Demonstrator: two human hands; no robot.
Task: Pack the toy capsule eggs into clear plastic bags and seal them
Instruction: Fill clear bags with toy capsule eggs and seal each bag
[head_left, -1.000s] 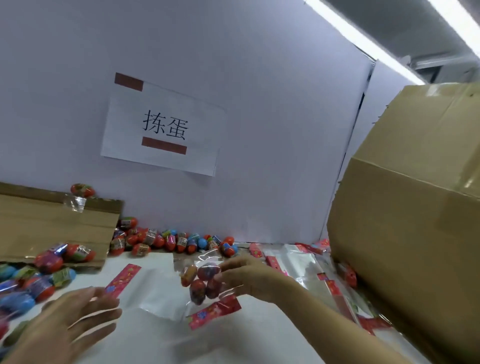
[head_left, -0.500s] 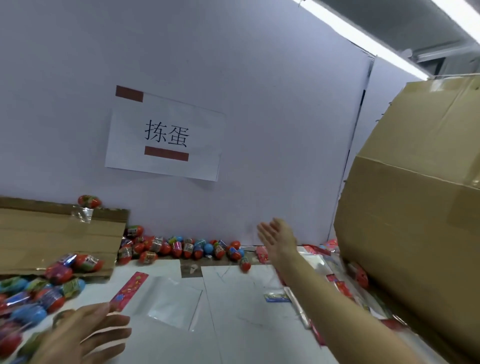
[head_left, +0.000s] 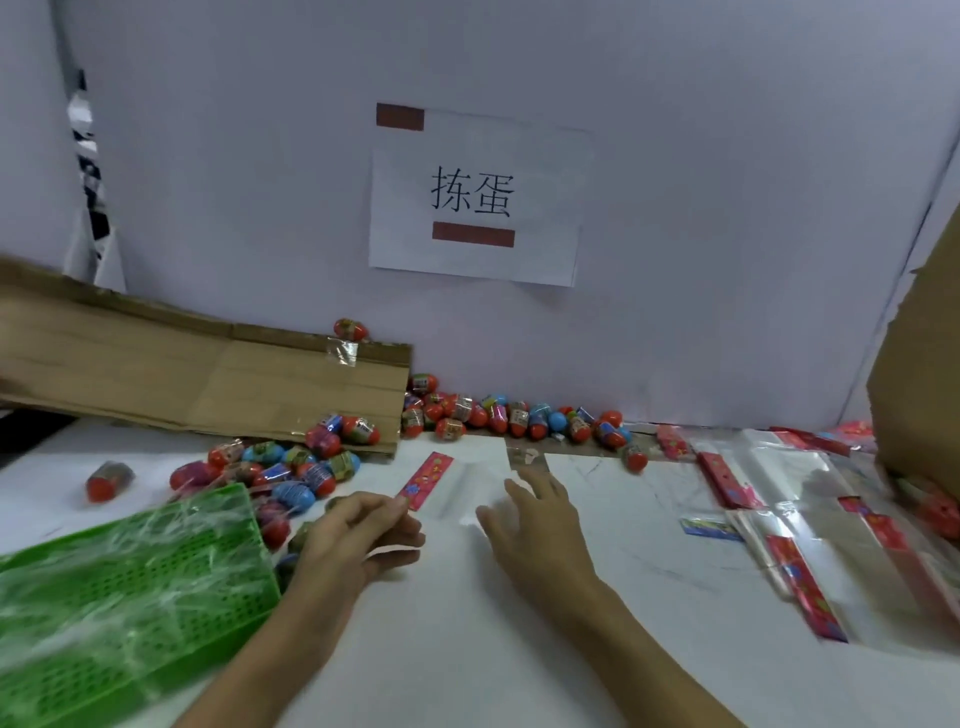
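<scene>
Both forearms bare, no sleeves/gloves/jewellery; left hand (head_left: 358, 535) & right hand (head_left: 535, 525) bare.

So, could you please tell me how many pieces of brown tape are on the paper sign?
2: one tape piece at the top left corner of the sign, the other tape piece below the printed characters, near the bottom edge. None looks hidden.

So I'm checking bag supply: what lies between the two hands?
In the head view, an empty clear bag with a red header lies between left hand and right hand.
</scene>
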